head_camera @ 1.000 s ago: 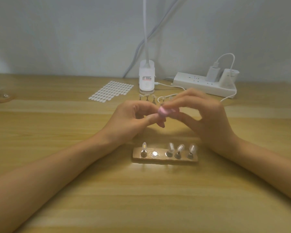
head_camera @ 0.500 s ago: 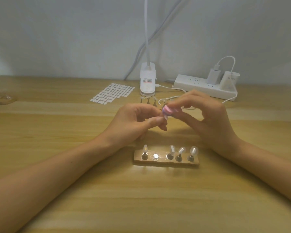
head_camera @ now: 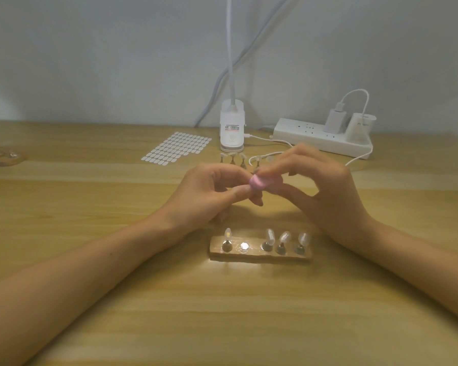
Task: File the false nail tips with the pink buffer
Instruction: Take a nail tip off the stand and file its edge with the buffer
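- Standing nearest you, a wooden holder [head_camera: 259, 254] carries four false nail tips [head_camera: 270, 235] upright, and one metal disc [head_camera: 244, 245] on it sits bare.
- Beyond it, your right hand [head_camera: 328, 191] pinches the pink buffer [head_camera: 258, 182] between thumb and fingers.
- Your left hand [head_camera: 204, 196] is curled, thumb and forefinger pinched together against the buffer's end; what they hold is hidden.
- Farther back lie loose nail tips [head_camera: 233, 157], a sticker sheet [head_camera: 176, 147], a lamp base [head_camera: 232, 128] and a power strip [head_camera: 320, 138].
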Tool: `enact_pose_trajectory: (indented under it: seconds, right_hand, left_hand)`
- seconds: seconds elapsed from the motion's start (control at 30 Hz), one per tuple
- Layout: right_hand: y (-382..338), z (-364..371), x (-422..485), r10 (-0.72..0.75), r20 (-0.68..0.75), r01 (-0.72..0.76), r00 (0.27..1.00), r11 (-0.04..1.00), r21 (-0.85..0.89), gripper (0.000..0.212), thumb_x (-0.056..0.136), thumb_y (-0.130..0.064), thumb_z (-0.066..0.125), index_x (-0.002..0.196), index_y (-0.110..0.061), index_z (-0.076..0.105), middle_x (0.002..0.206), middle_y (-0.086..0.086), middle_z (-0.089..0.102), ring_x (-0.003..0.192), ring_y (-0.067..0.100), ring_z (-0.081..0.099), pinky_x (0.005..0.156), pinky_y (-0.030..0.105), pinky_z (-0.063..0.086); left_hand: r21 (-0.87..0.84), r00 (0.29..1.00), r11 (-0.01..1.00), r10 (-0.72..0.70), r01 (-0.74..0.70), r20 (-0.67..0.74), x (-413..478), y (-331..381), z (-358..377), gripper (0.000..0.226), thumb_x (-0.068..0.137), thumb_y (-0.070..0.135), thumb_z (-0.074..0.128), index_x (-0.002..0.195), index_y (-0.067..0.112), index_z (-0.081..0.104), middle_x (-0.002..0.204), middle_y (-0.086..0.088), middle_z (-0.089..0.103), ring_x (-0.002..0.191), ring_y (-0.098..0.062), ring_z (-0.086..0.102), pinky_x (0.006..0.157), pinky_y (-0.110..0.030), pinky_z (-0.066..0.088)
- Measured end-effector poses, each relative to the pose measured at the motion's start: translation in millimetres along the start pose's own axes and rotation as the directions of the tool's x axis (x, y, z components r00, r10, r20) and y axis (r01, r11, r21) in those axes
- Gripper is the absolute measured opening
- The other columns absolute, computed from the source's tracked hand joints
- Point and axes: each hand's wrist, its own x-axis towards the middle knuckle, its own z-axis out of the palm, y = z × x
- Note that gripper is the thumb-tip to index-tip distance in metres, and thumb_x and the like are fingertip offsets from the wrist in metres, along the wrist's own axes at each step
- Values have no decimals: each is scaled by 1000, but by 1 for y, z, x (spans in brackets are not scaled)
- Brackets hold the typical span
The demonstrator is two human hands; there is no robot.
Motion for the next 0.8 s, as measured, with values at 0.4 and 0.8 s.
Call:
enact_pose_trajectory:
  seconds: [0.4, 0.8]
  right_hand:
    - [1, 0, 1, 43, -40, -43, 998, 999, -7, 12, 89, -11, 76, 100, -8, 76, 92, 5, 72, 87, 17, 64, 78, 26, 48]
    - [0, 2, 1, 33, -11, -33, 999, 999, -13, 14, 89, -10, 76, 103, -8, 75, 93, 6, 71, 88, 19, 63, 79, 28, 50]
  left_hand:
    - [-9, 1000, 1000, -2, 2, 7, 0, -1, -1, 17, 89, 30, 69, 94, 16, 78, 86, 0, 79, 42, -12, 43, 44, -17, 39]
    - [-3, 1000, 1000, -1, 1, -13, 0, -2, -1, 26, 84, 38, 70, 95, 16, 79, 86, 1, 79, 40, -12, 44, 44, -18, 39]
